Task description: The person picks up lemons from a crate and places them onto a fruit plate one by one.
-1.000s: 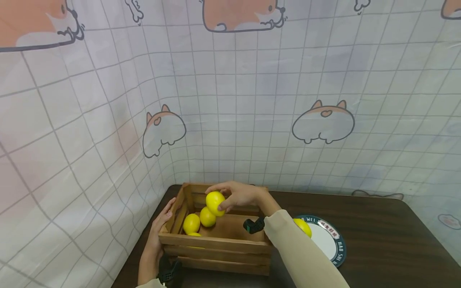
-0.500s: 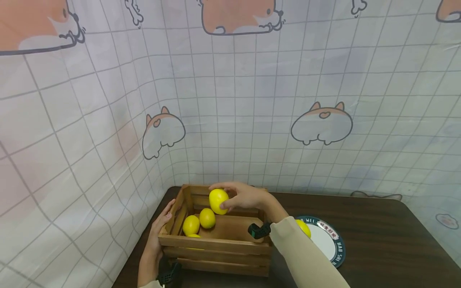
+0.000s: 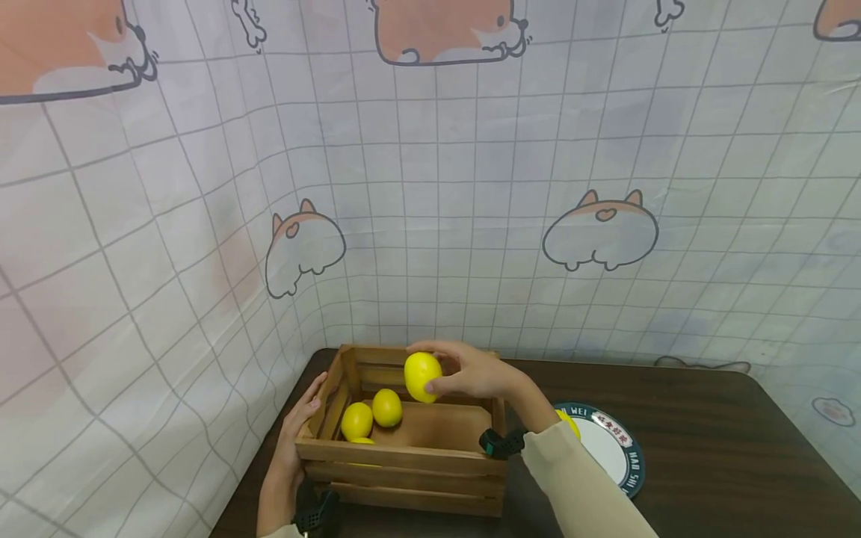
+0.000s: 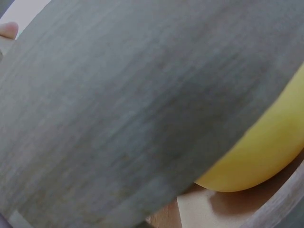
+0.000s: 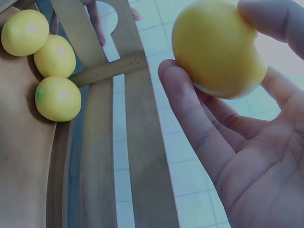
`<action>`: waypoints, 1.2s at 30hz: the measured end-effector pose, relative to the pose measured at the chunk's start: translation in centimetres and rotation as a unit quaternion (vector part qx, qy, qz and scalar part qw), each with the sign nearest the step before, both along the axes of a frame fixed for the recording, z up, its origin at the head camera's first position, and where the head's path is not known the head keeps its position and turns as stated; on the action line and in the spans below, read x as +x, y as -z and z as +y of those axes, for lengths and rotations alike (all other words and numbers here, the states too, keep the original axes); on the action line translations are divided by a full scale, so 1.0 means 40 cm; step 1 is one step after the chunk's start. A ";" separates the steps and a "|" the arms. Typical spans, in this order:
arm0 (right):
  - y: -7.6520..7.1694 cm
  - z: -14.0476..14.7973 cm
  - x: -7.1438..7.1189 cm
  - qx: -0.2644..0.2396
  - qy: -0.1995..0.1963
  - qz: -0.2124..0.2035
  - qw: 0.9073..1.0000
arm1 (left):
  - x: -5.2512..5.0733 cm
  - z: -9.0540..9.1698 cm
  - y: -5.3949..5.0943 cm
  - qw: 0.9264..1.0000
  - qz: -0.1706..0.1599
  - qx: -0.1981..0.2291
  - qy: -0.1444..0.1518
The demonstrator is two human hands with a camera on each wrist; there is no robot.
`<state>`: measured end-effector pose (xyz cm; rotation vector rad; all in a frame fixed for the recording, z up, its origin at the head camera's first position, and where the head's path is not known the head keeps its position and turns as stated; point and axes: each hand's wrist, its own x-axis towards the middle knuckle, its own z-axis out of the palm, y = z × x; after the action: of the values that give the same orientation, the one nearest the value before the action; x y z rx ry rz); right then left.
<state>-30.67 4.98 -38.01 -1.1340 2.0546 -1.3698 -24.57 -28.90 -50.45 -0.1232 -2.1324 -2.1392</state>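
Note:
My right hand (image 3: 471, 371) pinches a yellow lemon (image 3: 422, 376) between thumb and fingers, above the wooden crate (image 3: 403, 456). The right wrist view shows the held lemon (image 5: 218, 50) at the fingertips, with the palm turned toward the camera. Inside the crate, at its left end, lie a lemon (image 3: 386, 408), a second lemon (image 3: 357, 421) and a third lemon (image 3: 363, 441), partly hidden by the front slats. My left hand (image 3: 294, 427) rests along the outside of the crate's left end, fingers extended. A blurred wooden slat (image 4: 118, 104) fills most of the left wrist view.
To the right of the crate stands a white plate (image 3: 603, 452) with a dark lettered rim. Another lemon (image 3: 570, 423) on it is partly covered by my right sleeve (image 3: 578, 478). The dark table (image 3: 713, 441) extends right; a patterned cloth (image 3: 471, 299) hangs behind and to the left.
My right hand has moved a little to the right with the lemon, away from the lemons at the crate's left end. My left hand has stayed in place.

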 end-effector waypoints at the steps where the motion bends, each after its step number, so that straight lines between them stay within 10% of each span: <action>1: 0.002 0.004 0.002 -0.005 0.001 -0.002 1.000 | 0.000 0.000 0.000 1.000 0.002 0.005 0.004; 36: 0.030 0.161 0.068 -0.071 0.082 0.015 0.994 | 0.005 -0.001 0.002 1.000 -0.005 0.005 0.011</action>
<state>-27.94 11.42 -39.22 -1.0686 2.1412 -1.6099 -24.36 -28.93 -50.52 -0.1362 -2.1348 -2.1684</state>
